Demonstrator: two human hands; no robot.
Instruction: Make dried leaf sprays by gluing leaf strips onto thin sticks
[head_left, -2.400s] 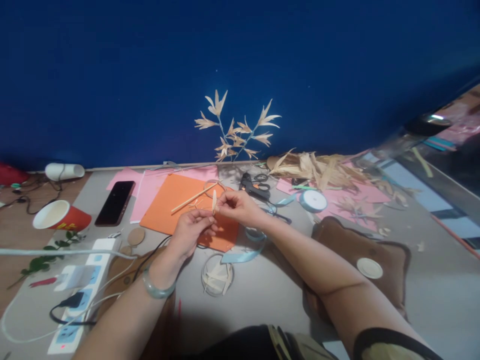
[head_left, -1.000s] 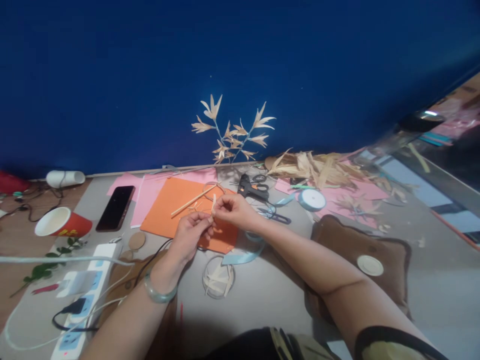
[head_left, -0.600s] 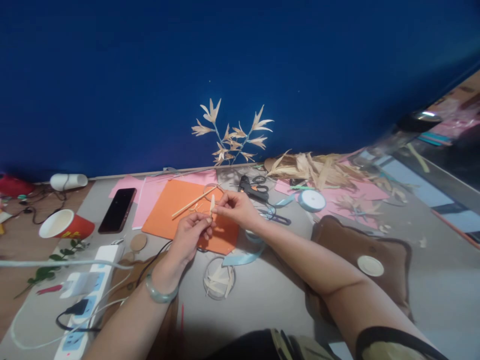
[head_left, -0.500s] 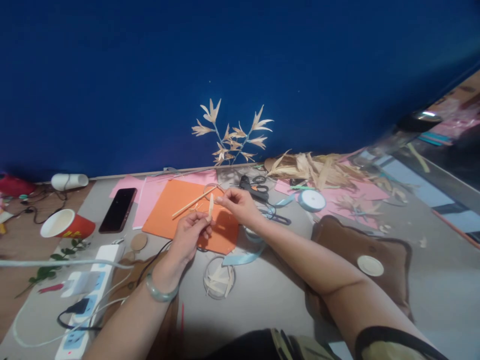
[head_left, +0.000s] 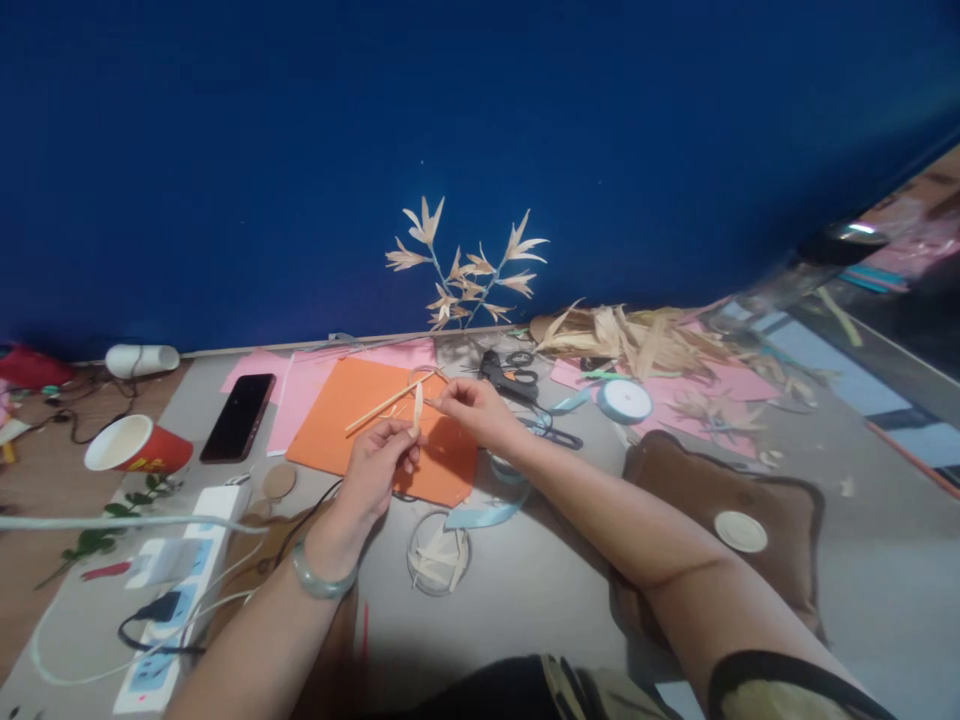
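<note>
Between thumb and fingers, my left hand (head_left: 379, 462) pinches a pale corn husk petal (head_left: 418, 405) that points upward. Just to its right, my right hand (head_left: 472, 408) is closed in a pinch, its fingertips close to the petal. Something thin and greyish seems to stick out of that pinch, too small to name. Both hands are over an orange board (head_left: 319, 440), where a thin wooden stick (head_left: 379, 407) lies. Below the board is a small round dish (head_left: 439, 555) with several cut husk pieces.
Husk flowers on stems (head_left: 469, 265) stand at the blue wall. Rightward are a glue gun (head_left: 504, 375), ribbon spool (head_left: 626, 402), husk pile (head_left: 630, 335) and brown cushion (head_left: 735, 530). Leftward are a phone (head_left: 238, 418), paper cup (head_left: 142, 445) and power strip (head_left: 169, 610) with cables.
The petal and my left hand have shifted slightly left and down. My right hand's pinch stays beside the petal. The view has moved a little.
</note>
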